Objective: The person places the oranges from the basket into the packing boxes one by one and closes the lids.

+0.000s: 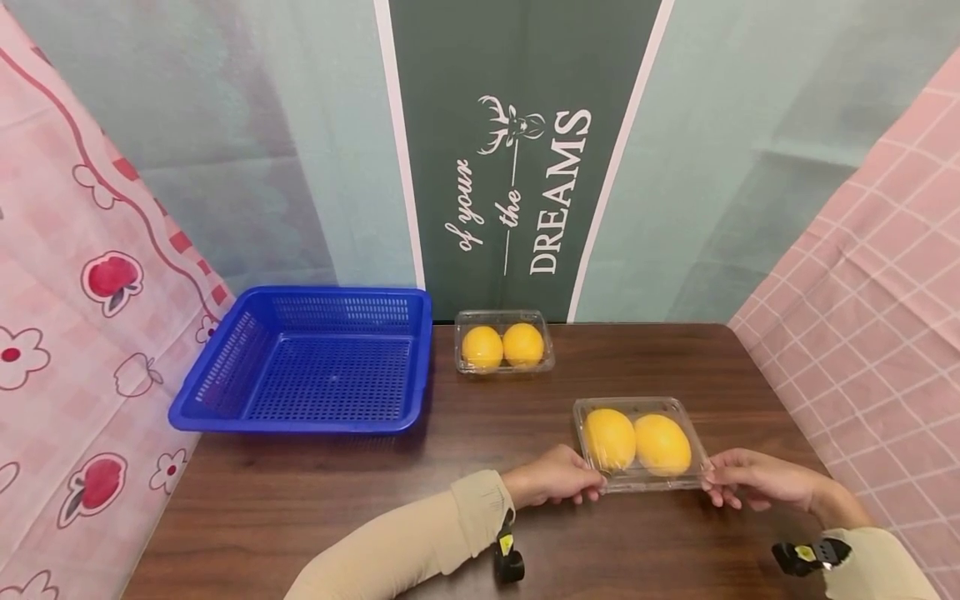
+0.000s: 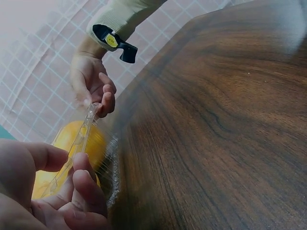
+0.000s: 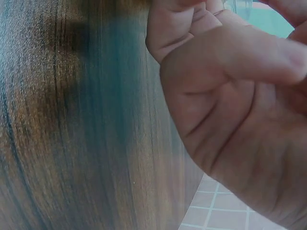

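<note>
A clear plastic box (image 1: 639,443) with two yellow-orange fruits in it sits at the near right of the wooden table (image 1: 337,500). My left hand (image 1: 558,477) pinches its near left corner, my right hand (image 1: 738,477) its near right corner. In the left wrist view the box rim (image 2: 79,143) runs between my left fingers (image 2: 81,184) and my right hand (image 2: 93,86), with the fruit (image 2: 72,143) behind it. The right wrist view is filled by my curled right hand (image 3: 235,96) above the table top.
A second clear box (image 1: 504,342) with two fruits stands at the table's back edge. A blue perforated basket (image 1: 311,360) sits at the back left, overhanging the edge. Pink patterned cloth hangs on both sides, and a printed curtain behind.
</note>
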The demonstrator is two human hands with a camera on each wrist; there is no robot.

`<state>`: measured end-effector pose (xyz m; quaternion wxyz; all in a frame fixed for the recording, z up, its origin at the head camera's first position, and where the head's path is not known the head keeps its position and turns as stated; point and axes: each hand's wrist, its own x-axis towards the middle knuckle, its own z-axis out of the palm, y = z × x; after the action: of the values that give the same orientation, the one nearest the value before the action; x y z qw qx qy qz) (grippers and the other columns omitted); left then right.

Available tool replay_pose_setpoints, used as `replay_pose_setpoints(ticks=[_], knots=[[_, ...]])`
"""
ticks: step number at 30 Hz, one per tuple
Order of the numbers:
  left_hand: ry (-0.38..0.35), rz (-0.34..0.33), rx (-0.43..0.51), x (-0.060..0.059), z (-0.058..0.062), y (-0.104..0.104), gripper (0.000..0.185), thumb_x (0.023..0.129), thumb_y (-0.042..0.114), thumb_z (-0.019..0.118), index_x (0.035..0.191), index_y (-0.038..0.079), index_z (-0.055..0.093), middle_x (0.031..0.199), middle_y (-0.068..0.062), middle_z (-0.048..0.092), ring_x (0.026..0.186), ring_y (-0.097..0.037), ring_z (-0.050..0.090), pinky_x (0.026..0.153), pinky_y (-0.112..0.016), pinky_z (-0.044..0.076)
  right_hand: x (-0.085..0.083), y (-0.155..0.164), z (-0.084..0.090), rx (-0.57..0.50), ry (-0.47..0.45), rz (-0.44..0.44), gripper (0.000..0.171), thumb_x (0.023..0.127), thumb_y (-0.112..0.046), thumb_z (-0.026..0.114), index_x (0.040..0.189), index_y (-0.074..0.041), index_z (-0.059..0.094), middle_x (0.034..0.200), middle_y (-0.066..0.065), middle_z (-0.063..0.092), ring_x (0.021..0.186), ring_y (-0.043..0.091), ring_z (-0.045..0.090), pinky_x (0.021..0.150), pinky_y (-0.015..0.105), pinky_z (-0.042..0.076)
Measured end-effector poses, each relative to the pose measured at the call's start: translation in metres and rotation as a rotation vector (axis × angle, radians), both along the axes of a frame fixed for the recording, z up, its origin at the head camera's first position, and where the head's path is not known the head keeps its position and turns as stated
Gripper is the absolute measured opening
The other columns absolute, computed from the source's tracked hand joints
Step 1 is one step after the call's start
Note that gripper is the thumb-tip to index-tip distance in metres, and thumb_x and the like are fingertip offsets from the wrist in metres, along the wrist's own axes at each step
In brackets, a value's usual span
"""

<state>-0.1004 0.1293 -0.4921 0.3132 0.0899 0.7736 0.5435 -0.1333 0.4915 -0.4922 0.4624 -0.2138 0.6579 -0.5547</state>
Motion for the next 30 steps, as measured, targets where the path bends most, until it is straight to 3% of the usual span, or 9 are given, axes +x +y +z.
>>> replay_pose_setpoints(ticks=[5,12,20,25,30], knots=[[0.004,-0.005,-0.011,0.0003,-0.0015,0.0006,0.031,0.094,0.015,0.067,0.064,0.008,0.068,0.051,0.007,0.051,0.043,-0.005,0.035,0.039,-0.019,0.023,0.0022,-0.0001,-0.0002,0.013,0.010,-0.012,0.030,0.109,-0.003,0.029,0.104,0.019,0.050,0.091,0.000,0.068,0.065,0.004,0.045,0.041,0.018,0.022],[0.010,0.012,-0.005,-0.0012,-0.0022,0.0017,0.029,0.093,0.015,0.067,0.067,0.004,0.070,0.051,0.006,0.050,0.043,-0.005,0.035,0.039,-0.019,0.023,-0.0014,-0.0001,0.0017,0.017,0.008,-0.016,0.030,0.109,-0.004,0.031,0.104,0.020,0.049,0.090,0.003,0.069,0.060,0.009,0.040,0.041,0.020,0.020],[-0.006,0.003,-0.009,0.0026,-0.0015,0.0017,0.032,0.094,0.015,0.067,0.063,0.006,0.066,0.050,0.006,0.049,0.044,-0.005,0.035,0.039,-0.019,0.023,0.0028,-0.0002,-0.0001,0.039,0.040,-0.010,0.031,0.109,-0.004,0.031,0.103,0.017,0.052,0.089,0.014,0.068,0.063,0.006,0.045,0.042,0.017,0.025],[-0.010,0.003,0.003,0.0025,-0.0001,0.0015,0.032,0.094,0.014,0.066,0.063,0.008,0.066,0.050,0.007,0.049,0.044,-0.004,0.035,0.039,-0.018,0.022,0.0034,-0.0007,0.0023,0.044,0.051,-0.015,0.030,0.109,-0.005,0.031,0.103,0.017,0.052,0.088,0.014,0.068,0.066,0.003,0.049,0.042,0.017,0.025],[-0.010,0.009,0.004,0.0024,0.0006,0.0024,0.031,0.094,0.014,0.066,0.064,0.008,0.067,0.051,0.007,0.050,0.044,-0.005,0.035,0.039,-0.018,0.022,0.0030,-0.0012,0.0044,0.046,0.065,-0.014,0.028,0.108,-0.003,0.033,0.100,0.016,0.051,0.081,0.024,0.056,0.064,0.002,0.049,0.041,0.018,0.022]])
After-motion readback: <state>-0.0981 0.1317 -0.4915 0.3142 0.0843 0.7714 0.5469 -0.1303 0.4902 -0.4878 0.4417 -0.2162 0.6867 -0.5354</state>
